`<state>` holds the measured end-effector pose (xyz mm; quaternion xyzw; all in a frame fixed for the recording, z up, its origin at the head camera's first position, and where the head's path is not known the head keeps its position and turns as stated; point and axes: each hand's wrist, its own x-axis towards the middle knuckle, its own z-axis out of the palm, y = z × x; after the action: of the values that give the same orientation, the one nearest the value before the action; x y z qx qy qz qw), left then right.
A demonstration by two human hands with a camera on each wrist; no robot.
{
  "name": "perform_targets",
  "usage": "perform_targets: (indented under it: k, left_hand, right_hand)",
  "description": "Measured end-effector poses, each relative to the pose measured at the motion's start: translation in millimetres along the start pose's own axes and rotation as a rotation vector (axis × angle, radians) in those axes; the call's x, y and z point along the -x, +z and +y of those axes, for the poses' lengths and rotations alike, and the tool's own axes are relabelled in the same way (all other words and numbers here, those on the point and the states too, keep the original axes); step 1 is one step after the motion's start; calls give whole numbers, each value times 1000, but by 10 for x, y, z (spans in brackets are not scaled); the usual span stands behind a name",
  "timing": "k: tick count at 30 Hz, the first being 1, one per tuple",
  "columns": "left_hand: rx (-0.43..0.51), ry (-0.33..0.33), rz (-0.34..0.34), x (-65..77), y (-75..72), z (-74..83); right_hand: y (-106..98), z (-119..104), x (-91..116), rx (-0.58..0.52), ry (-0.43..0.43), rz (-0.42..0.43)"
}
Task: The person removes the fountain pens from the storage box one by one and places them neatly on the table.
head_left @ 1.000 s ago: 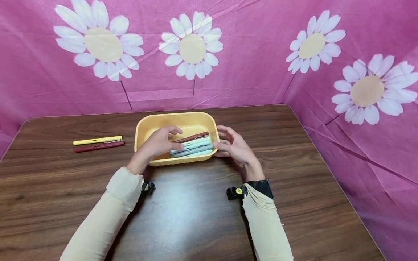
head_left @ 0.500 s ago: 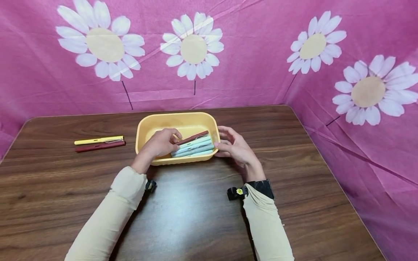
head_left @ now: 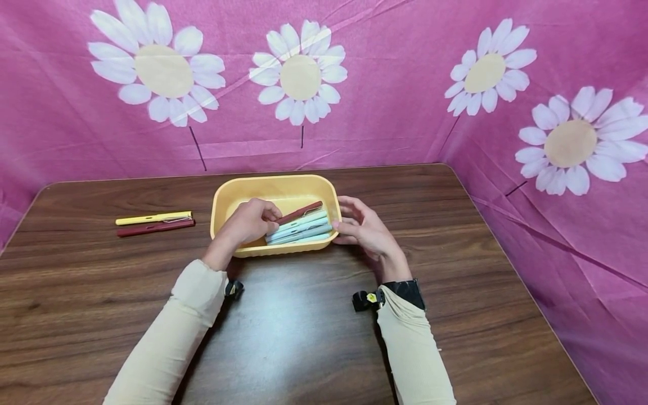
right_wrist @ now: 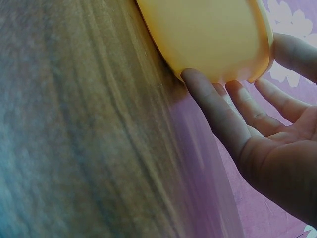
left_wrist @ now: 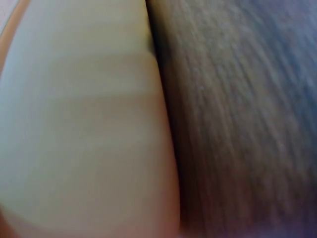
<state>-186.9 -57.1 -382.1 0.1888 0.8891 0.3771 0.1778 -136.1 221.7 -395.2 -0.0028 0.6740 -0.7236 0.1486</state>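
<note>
A yellow plastic bin (head_left: 275,181) stands on the table in the head view. Several pens lie inside its right part: pale blue pens (head_left: 302,223), a grey one (head_left: 309,232), and a dark red pen (head_left: 306,212) slanting behind them. My left hand (head_left: 248,218) reaches into the bin and pinches the red pen's left end, which the fingers hide. My right hand (head_left: 365,225) holds the bin's right end, thumb at the rim. In the right wrist view its fingers (right_wrist: 213,106) touch the outer wall. A blurred bin wall (left_wrist: 94,119) fills much of the left wrist view, without the hand.
Left of the bin, a yellow pen (head_left: 154,217) and another dark red pen (head_left: 156,226) lie side by side on the wooden table (head_left: 283,326). A pink cloth (head_left: 385,101) with printed daisies hangs behind the table and along its right side.
My left hand has moved slightly right and closed its fingers on the dark red pen. The pen's right end has shifted a little up in view. My right hand stays put.
</note>
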Motion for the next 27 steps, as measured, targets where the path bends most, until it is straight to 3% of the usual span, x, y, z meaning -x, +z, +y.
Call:
perform_targets:
  k: [17, 27]
  left_hand:
    - [118, -20, 167, 60, -25, 21]
    - [189, -39, 303, 88, -54, 27]
  right_hand:
    - [20, -15, 1, -17, -4, 5]
    - [22, -11, 7, -22, -7, 4]
